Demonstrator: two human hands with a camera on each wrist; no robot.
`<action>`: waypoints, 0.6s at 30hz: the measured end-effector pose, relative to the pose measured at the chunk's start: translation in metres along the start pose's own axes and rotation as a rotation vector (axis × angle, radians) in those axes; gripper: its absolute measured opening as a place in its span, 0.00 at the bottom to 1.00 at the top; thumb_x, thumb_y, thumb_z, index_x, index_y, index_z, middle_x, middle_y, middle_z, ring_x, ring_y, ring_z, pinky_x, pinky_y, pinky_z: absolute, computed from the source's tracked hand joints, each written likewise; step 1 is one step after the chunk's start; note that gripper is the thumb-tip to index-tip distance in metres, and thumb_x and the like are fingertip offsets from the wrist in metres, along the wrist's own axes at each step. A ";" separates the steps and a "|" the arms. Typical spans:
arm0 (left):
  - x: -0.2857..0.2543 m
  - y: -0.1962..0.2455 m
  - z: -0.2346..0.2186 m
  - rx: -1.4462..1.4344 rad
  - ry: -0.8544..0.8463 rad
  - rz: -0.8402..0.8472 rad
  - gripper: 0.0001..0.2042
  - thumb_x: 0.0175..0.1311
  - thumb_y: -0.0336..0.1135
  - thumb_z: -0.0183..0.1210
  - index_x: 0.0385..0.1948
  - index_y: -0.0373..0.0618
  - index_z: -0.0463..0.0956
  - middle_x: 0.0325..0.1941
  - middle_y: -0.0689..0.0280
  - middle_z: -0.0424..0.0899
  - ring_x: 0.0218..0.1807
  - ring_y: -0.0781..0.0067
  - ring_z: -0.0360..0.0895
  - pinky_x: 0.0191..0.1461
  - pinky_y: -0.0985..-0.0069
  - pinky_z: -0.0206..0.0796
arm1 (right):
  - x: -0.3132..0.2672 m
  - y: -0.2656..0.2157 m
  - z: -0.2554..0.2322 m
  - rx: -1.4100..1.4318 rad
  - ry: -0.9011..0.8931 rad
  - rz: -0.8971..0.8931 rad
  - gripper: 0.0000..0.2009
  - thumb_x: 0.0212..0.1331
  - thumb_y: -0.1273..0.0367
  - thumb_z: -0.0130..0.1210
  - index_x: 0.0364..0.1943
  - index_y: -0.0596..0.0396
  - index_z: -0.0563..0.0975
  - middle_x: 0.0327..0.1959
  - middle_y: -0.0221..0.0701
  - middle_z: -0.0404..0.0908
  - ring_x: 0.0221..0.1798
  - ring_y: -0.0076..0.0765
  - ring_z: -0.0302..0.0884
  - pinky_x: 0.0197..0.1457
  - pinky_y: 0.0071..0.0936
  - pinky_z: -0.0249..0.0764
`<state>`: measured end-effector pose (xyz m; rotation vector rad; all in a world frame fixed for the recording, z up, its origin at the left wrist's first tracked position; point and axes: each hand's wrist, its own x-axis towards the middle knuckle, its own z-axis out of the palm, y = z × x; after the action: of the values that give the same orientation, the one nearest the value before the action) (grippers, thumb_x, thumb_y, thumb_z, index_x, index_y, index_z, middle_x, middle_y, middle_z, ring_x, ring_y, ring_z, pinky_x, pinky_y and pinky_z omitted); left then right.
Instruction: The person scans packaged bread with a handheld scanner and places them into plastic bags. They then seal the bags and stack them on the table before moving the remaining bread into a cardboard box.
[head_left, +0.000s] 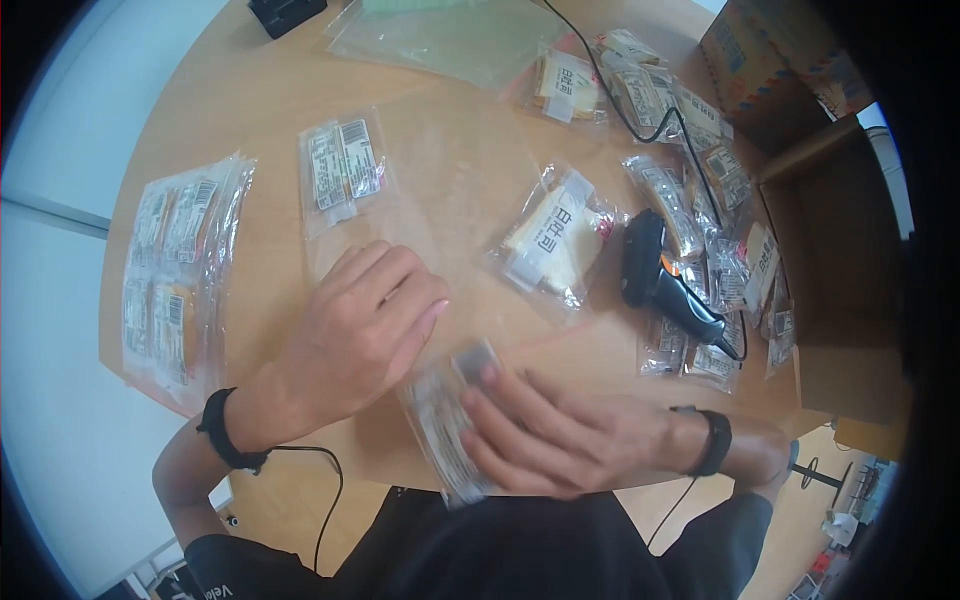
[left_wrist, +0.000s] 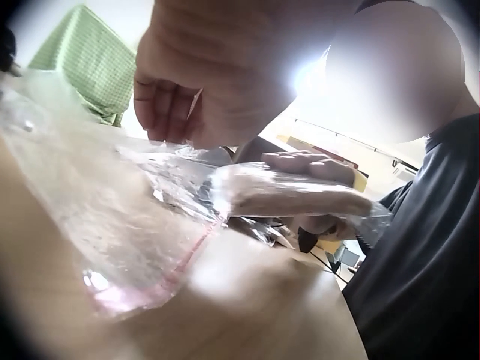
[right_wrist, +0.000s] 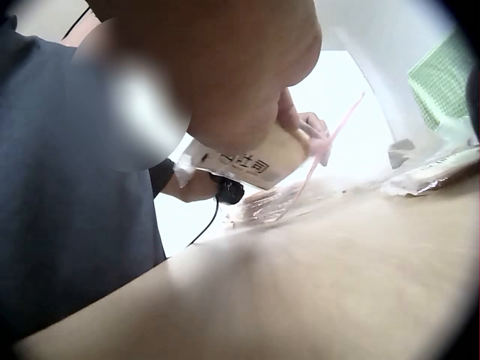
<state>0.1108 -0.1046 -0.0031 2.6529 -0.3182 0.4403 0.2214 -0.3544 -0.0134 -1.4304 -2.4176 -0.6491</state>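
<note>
"Hands first: what state?"

"Right hand (head_left: 570, 435) grips a bread packet (head_left: 440, 440), fingers over the top and thumb beneath, low and close to the body. Left hand (head_left: 355, 330) is curled and appears to pinch the film of a clear bag (left_wrist: 142, 217) with a pink seam; exact contact is partly hidden."

"Anything inside that bag?"

"Not determined. A labelled packet (head_left: 345, 165) lies beyond the left hand, at the film; inside or merely on it, I cannot tell."

"Next out?"

"To the left, a filled bag (head_left: 215, 300) shows labels two by two. Ahead and to the right, a white-fronted packet (head_left: 555, 235) lies flat on the desk (head_left: 260, 90). Just beside it, a black scanner (head_left: 690, 305) rests over some of the loose packets (head_left: 650, 90)."

"And farthest?"

"An open carton (head_left: 850, 375) at the right edge; flat clear bags (head_left: 430, 45) at the far side."

"Progress, in your judgement?"

"Partial. The left group looks complete. The gripped packet is outside the bag, and the loose ones at right are unbagged together. Contents of the carton: not visible."
</note>
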 end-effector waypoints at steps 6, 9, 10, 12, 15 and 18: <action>-0.015 0.004 0.008 0.165 -0.018 0.038 0.10 0.61 0.24 0.69 0.41 0.37 0.78 0.42 0.57 0.78 0.43 0.55 0.78 0.49 0.61 0.71 | 0.019 -0.005 0.030 -0.395 -0.556 0.389 0.23 0.66 0.65 0.55 0.63 0.57 0.76 0.68 0.45 0.79 0.69 0.51 0.79 0.71 0.43 0.74; -0.060 0.027 0.025 0.183 0.027 0.111 0.21 0.62 0.35 0.71 0.51 0.32 0.77 0.54 0.48 0.80 0.55 0.47 0.80 0.60 0.58 0.73 | 0.013 -0.014 0.034 -0.159 -0.459 0.266 0.27 0.63 0.65 0.54 0.66 0.65 0.76 0.78 0.51 0.66 0.78 0.55 0.68 0.74 0.42 0.69; -0.067 0.036 0.025 0.189 0.026 0.114 0.21 0.62 0.35 0.71 0.51 0.32 0.77 0.54 0.48 0.80 0.55 0.47 0.80 0.60 0.58 0.73 | 0.013 -0.013 0.039 -0.163 -0.454 0.266 0.27 0.63 0.65 0.54 0.66 0.65 0.76 0.78 0.51 0.66 0.78 0.55 0.68 0.74 0.42 0.69; -0.076 0.053 0.023 0.148 -0.301 -0.030 0.31 0.66 0.47 0.68 0.61 0.27 0.75 0.67 0.38 0.75 0.72 0.36 0.71 0.75 0.53 0.66 | 0.013 -0.013 0.056 -0.074 -0.502 0.348 0.29 0.68 0.61 0.50 0.69 0.63 0.75 0.77 0.53 0.67 0.77 0.60 0.67 0.76 0.50 0.67; -0.089 0.051 0.029 0.210 -0.436 -0.039 0.39 0.68 0.54 0.63 0.66 0.23 0.69 0.74 0.35 0.68 0.79 0.33 0.61 0.82 0.47 0.57 | 0.022 -0.014 0.068 -0.065 -0.427 0.462 0.25 0.65 0.59 0.54 0.59 0.64 0.80 0.76 0.56 0.67 0.77 0.63 0.67 0.77 0.53 0.68; -0.093 0.049 0.028 0.268 -0.456 -0.010 0.41 0.67 0.58 0.62 0.66 0.23 0.69 0.75 0.36 0.67 0.80 0.33 0.60 0.82 0.47 0.55 | 0.032 -0.013 0.080 -0.117 -0.458 0.562 0.22 0.64 0.59 0.57 0.51 0.65 0.85 0.75 0.60 0.68 0.76 0.68 0.67 0.75 0.56 0.70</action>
<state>0.0177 -0.1460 -0.0423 2.9987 -0.4045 -0.1463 0.1951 -0.2960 -0.0718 -2.3903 -2.1086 -0.3547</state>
